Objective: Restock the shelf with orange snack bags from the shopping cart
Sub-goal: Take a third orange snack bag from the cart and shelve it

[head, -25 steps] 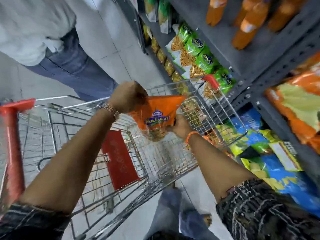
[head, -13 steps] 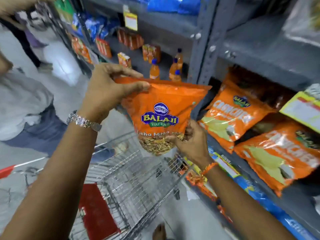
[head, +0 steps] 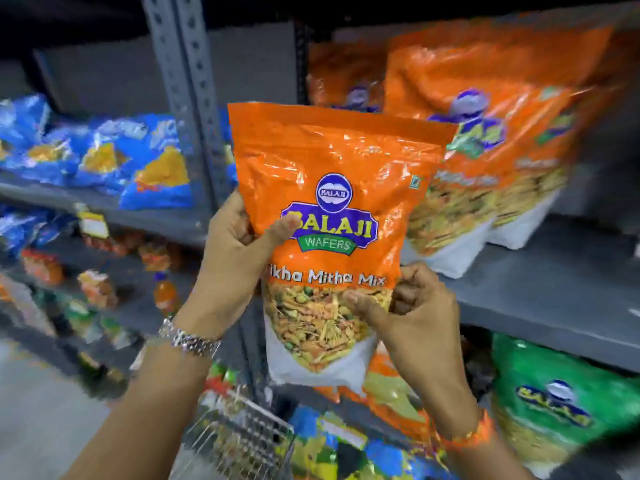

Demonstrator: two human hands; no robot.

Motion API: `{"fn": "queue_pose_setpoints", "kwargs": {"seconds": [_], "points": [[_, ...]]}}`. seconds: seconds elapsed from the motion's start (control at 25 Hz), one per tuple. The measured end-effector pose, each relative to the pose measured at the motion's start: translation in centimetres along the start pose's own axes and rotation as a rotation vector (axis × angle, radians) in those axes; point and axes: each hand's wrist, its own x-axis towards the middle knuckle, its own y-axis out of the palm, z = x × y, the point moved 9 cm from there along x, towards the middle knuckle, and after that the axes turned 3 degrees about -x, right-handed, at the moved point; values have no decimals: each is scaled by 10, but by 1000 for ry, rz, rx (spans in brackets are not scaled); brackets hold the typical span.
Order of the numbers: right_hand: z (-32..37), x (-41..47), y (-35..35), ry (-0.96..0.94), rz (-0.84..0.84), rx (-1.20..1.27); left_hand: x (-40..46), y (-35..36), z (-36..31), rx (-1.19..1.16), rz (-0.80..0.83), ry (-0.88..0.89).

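1. The left hand (head: 232, 251) gripped the orange snack bag (head: 332, 216) at its left edge, thumb pressed across the front beside the logo, the other fingers hidden behind the pack.
2. The right hand (head: 412, 317) pinched the same bag lower down at its right edge, thumb laid over the clear window where the mix showed, the fingers curled at the pack's side.
3. Between the two grips the bag stood upright in the air, label facing the camera, its top seal well above the left thumb and its white bottom hanging below the right thumb.
4. Beyond the right-hand grip, matching orange bags (head: 485, 161) stood upright on the grey shelf (head: 540, 292); the held pack overlapped them in view, but whether it touched them could not be told.
5. Behind the left-hand grip rose a perforated grey upright (head: 187, 98), with blue snack bags (head: 114, 157) farther out on that side.
6. Below both wrists a corner of the wire shopping cart (head: 242, 434) showed, and a green bag (head: 561, 400) sat on the lower shelf beneath the right forearm.
7. A metal watch (head: 188, 339) circled the left wrist; an orange band (head: 467, 434) circled the right.
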Motion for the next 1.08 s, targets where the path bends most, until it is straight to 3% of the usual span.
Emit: {"fn": "queue_pose_setpoints", "kwargs": {"seconds": [0.2,0.32,0.64,1.08], "points": [[50,16,-125,-28,-217,-11,11,131,9,-33,378,-104],[66,24,-186,-76,-328,-60,5,190,25,11,485,-105],[38,55,-286,-42,-546,-102,36,283,56,154,317,-26],[8,61,-299,3,-584,-287,24,317,65,319,269,31]]}}
